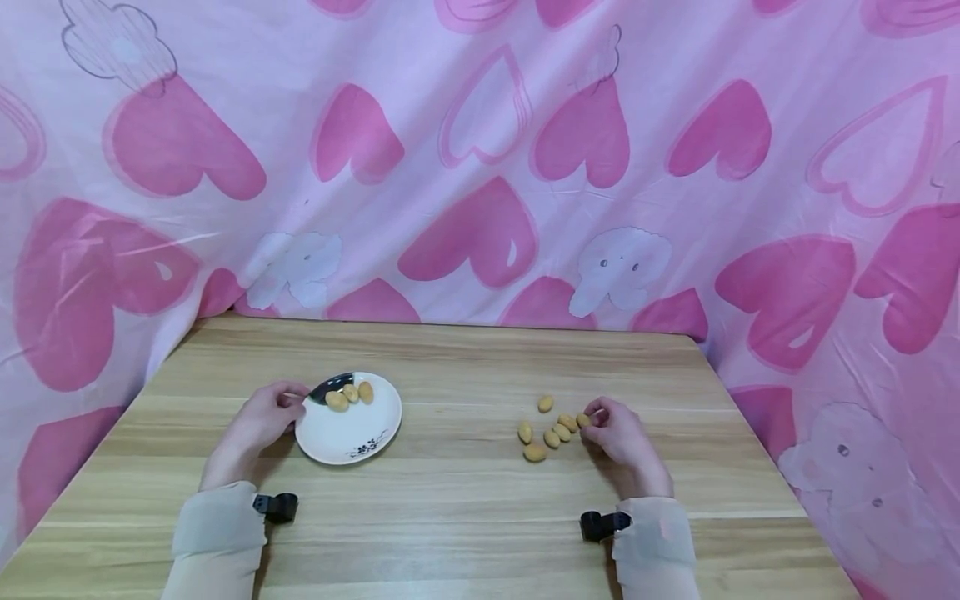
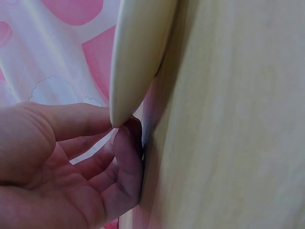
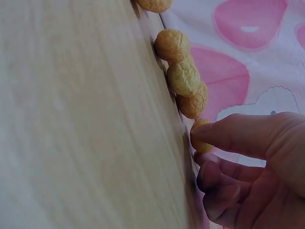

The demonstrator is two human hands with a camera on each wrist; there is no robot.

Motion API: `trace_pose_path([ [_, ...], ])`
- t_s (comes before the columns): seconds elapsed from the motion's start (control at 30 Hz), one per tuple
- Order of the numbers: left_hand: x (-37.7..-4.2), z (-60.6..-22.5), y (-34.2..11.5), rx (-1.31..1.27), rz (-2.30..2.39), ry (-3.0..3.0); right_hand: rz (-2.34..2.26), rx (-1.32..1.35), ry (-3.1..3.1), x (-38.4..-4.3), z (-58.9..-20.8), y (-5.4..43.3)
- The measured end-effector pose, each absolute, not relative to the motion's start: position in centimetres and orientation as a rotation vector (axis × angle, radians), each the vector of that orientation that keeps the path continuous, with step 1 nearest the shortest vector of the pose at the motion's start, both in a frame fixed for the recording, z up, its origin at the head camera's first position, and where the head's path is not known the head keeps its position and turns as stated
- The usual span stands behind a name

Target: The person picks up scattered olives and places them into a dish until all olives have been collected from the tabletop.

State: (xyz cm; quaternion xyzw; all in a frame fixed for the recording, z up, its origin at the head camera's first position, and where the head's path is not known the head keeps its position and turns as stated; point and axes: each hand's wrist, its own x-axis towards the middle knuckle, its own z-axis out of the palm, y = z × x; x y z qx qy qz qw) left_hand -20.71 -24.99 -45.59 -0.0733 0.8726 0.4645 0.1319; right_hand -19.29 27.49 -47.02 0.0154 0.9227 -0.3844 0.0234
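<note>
At the left of the worktop [image 1: 450, 517], a round white plate [image 1: 341, 437] rests on the wood surface. Its upper left part carries a black segment, and a dark floral print sits near the lower right rim. Three yellow-brown oval pieces [image 1: 351, 392] lie close together on the upper part of the plate, the leftmost overlapping the black segment's edge.

The left hand [image 1: 262, 417] is at the plate's left rim. Its grip is narrow: thumb above, fingers below, pinching the edge. The left wrist view confirms the fingertips under the rim, near the wood.

On the right side of the worktop, well apart from the plate, six loose pieces [image 1: 535, 452] of the same kind lie on the wood. Three form a slanting row; the other three lie separately to the left of it. The right hand [image 1: 618, 433] is at the row's upper right end, its grip closed around one further piece [image 1: 584, 421], held between thumb and fingers just beside the row. Whether that piece is clear of the wood cannot be determined.

Both forearms have pale sleeves [image 1: 654, 533], each with a small black device [image 1: 277, 507] at the wrist. Behind the worktop hangs a pink cloth [image 1: 468, 237] printed with hearts.
</note>
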Motion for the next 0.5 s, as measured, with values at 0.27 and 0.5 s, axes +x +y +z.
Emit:
trace_pose_path([
  [0.27,-20.9,-45.5,-24.9,-0.218,1.321,2.541,-1.134,0.046,2.905,-18.7,-45.3,27.6],
  [0.5,-20.8,-45.7,-25.1,-0.215,1.343,2.528,-1.044,-0.088,3.039,-18.4,-42.8,26.1],
])
